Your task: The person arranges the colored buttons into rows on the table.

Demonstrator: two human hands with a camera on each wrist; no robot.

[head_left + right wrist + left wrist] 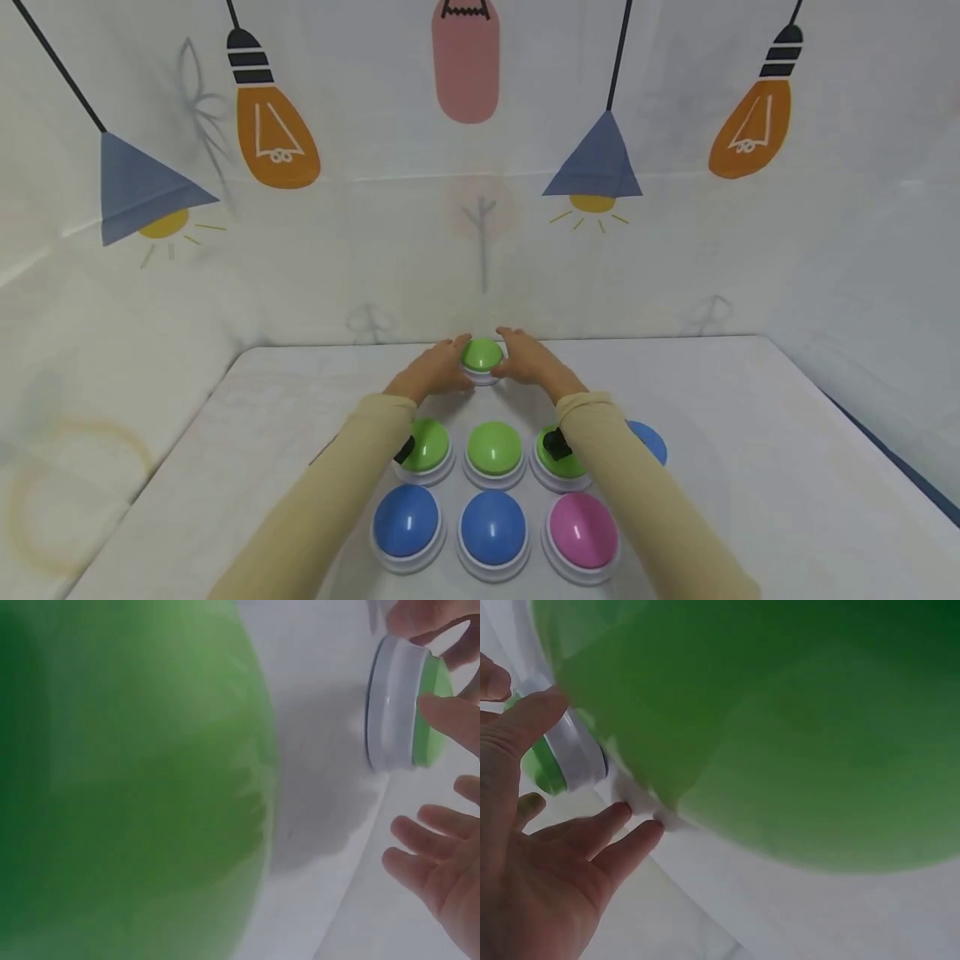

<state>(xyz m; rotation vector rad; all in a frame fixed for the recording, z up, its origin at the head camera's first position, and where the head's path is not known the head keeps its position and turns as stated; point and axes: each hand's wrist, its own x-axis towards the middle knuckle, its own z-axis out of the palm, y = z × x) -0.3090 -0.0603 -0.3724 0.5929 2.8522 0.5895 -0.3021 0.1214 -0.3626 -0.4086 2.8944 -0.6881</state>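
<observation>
A push button with a green dome and white base (482, 355) is near the table's far edge, between both hands. My left hand (437, 368) is at its left side, fingers mostly extended, its thumb (536, 712) at the white base. From the right, my right hand (534, 362) reaches in with its thumb (450, 720) against the green dome; its other fingers spread away from the button in the right wrist view. Close below the wrists stand green buttons (495, 448) in a row, the outer two partly covered by the wrist cameras.
Nearer the front are two blue buttons (493, 527) and a pink button (583, 530). Another blue button (648, 440) is half hidden by the right sleeve (645, 492). Behind the white table (300, 400) hangs a pale sheet (420, 250) printed with lamps and bulbs.
</observation>
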